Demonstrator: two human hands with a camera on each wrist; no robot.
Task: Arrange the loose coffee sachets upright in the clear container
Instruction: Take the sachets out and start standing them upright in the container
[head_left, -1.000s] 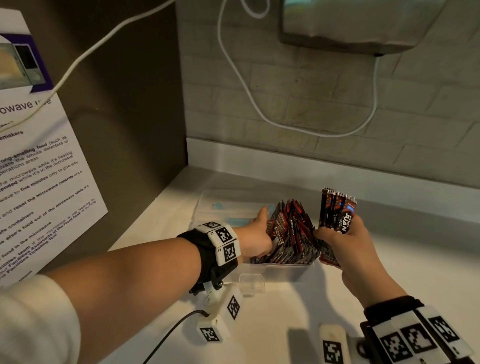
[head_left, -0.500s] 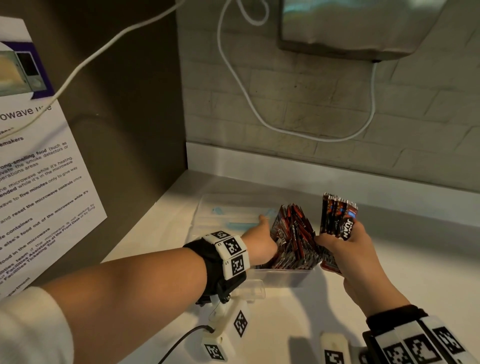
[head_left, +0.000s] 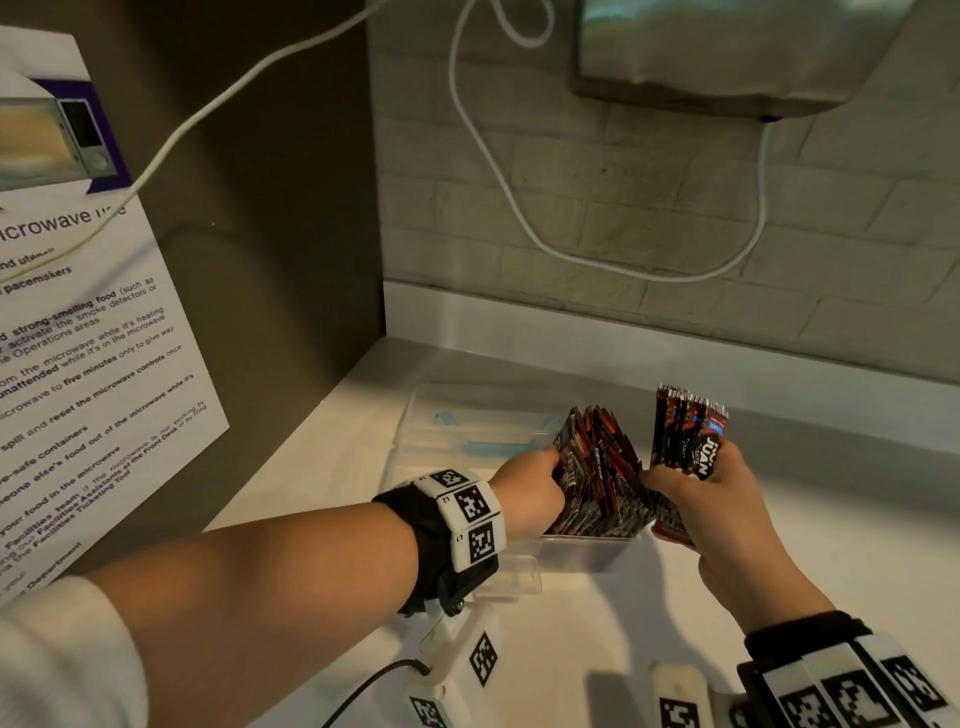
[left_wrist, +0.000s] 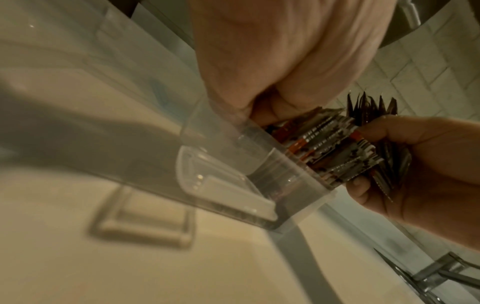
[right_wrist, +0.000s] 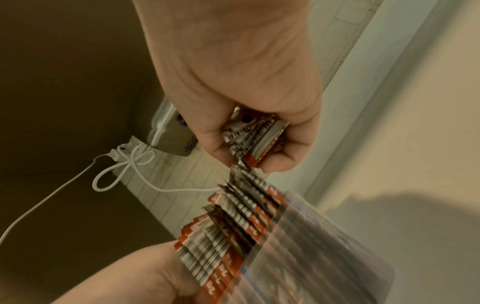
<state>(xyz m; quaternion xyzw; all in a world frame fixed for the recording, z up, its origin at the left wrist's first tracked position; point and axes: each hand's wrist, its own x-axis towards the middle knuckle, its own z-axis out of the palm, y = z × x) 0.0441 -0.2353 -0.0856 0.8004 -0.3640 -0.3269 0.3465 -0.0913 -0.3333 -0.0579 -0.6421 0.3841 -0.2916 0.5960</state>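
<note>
**Supervisor:** Report status of both hands.

**Operator:** My left hand (head_left: 532, 491) is curled against the left face of the sachets (head_left: 597, 478) standing in the container (head_left: 582, 553), holding that row together. Whether it grips them or only presses, I cannot tell. My right hand (head_left: 696, 493) grips a separate bundle (head_left: 688, 431), thumb and fingers wrapped round its lower half. The bundle is upright, just beside the right end of the row.

**Supervisor:** Location of the container?

**Operator:** On the desk (head_left: 831, 545), near the back wall. The lid (head_left: 467, 431) lies flat behind it, to the left.

**Supervisor:** Progress?

**Operator:** Judged well advanced. Done: a dense row stands on end in the container, tops fanned somewhat rather than parallel. Remaining: seat the bundle at the right end of the row, then square the tops. No other loose sachets show on the desk in the head view; the right part of the desk is not fully covered.

**Supervisor:** Free space?

**Operator:** The left wrist view shows the container's left portion holding no sachets. The right end is crowded, so I expect the row needs shifting left before insertion.
</note>
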